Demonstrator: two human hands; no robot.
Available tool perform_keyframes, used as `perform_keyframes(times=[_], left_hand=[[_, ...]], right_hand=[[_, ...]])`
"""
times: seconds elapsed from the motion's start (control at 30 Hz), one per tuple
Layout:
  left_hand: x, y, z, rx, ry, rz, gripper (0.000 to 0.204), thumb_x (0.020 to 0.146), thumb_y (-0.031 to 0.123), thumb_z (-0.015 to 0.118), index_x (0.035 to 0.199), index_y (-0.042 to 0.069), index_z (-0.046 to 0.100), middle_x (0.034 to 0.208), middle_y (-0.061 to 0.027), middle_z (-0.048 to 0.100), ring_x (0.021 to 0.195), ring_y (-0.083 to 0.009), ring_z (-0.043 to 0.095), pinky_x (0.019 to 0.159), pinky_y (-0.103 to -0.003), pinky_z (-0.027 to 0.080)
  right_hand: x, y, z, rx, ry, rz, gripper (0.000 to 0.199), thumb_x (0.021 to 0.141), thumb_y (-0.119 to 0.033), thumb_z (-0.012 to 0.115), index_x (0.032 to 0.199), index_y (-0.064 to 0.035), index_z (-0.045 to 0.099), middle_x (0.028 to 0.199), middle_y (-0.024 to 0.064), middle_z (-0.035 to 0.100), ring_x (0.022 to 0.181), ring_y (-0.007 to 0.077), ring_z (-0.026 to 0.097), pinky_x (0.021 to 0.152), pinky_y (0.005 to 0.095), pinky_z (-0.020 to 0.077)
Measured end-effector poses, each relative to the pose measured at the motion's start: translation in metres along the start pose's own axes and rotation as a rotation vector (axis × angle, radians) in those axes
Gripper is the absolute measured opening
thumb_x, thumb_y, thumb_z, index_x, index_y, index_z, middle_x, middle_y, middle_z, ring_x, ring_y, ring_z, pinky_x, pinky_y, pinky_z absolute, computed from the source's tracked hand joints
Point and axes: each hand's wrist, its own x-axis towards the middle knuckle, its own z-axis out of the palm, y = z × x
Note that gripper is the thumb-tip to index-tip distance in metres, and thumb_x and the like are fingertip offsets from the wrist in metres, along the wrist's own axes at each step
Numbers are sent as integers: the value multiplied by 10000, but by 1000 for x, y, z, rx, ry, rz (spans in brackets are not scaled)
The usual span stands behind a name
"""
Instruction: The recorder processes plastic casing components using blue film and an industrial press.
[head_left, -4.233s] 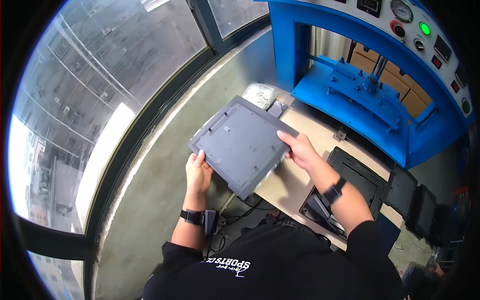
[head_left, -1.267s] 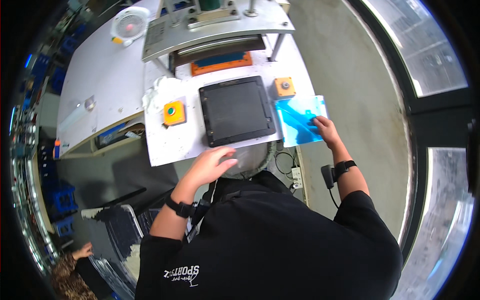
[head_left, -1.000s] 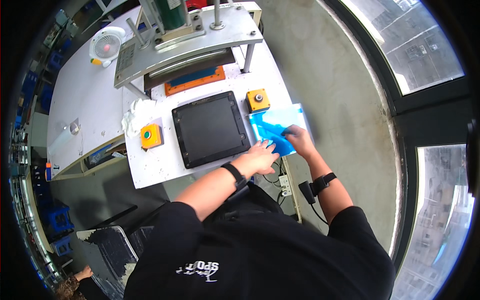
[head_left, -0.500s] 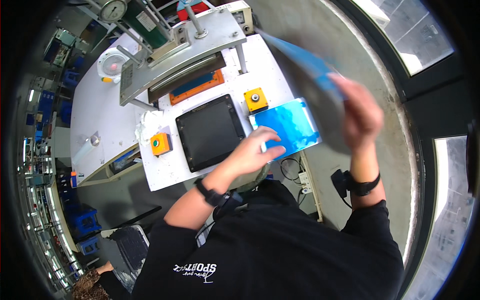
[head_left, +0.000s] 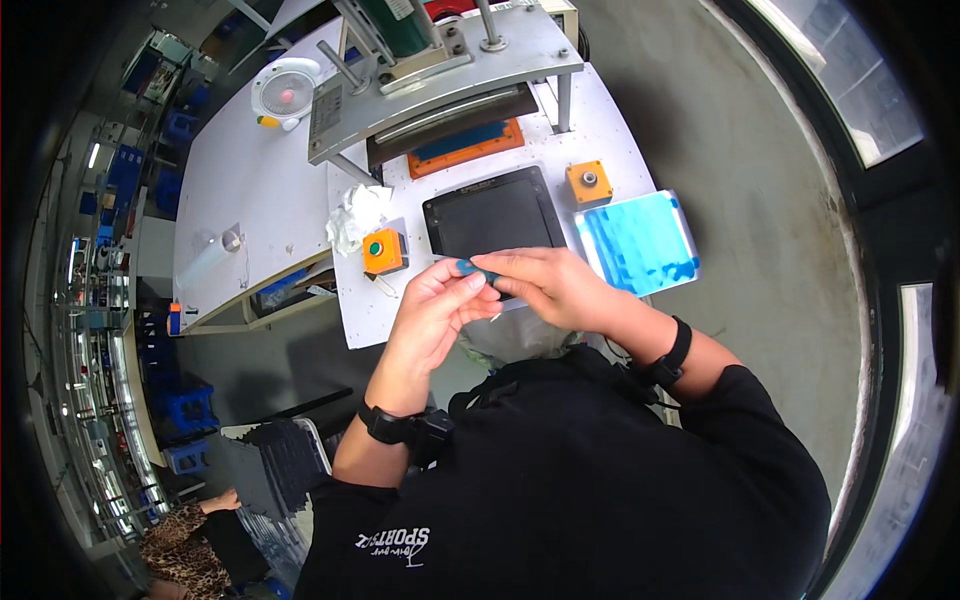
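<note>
While both hands meet just above the near edge of the black panel (head_left: pixel 497 222), the work in hand looks to be handling a small blue film tab (head_left: pixel 470 268); to do it well, I judge, the tab should stay pinched at its very edge, the pull kept low and even, and the panel's dark face kept free of fingerprints.

In the head view, the left hand (head_left: pixel 432 312) rises from the lower middle, wrist with a black watch, palm turned inward, thumb and fingers (head_left: pixel 470 290) drawn together on the blue tab; the right hand (head_left: pixel 550 285) comes in from the right over a bent forearm with a black wristband, its fingers closed on the same tab from the other side, so the two pinches touch. The tab sits between the fingertips, over the panel's front edge rather than resting on it, as far as can be told.

The panel lies flat on the white counter (head_left: pixel 370 310), between two orange button boxes (head_left: pixel 384 251); a stack of blue film sheets (head_left: pixel 637 243) lies just to its right, hanging partly over the counter's edge; a crumpled white cloth (head_left: pixel 355 212) sits near the left box; behind stands a grey press (head_left: pixel 440 75) with an orange-framed bed (head_left: pixel 465 148); a small white fan (head_left: pixel 285 92) is well apart at the back.
</note>
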Motion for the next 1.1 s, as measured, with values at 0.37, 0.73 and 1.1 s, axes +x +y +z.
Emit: perform_keyframes(times=[0.37,0.73,1.1], left_hand=[[-4,12,-43,642,20,89,97,922,64,553,936,-28,580,865,-73,653,737,-130,645,668,-251,511],[-25,14,-340,457,1034,-8,271,941,253,502,1086,28,547,733,-42,567,594,-185,612,542,-319,524],[-79,9,-192,1462,293,305,53,749,-4,538,766,-9,588,758,-103,595,622,-243,587,575,-325,466]], right_hand=[[57,-9,26,227,-267,373,144,814,-138,661,834,2,687,728,130,650,677,277,630,641,375,491],[70,182,95,864,-72,1149,152,860,-155,678,889,-9,650,694,55,608,542,121,556,458,233,446],[-41,149,62,428,104,1158,239,893,-170,612,979,45,675,706,71,634,574,138,613,501,261,517]])
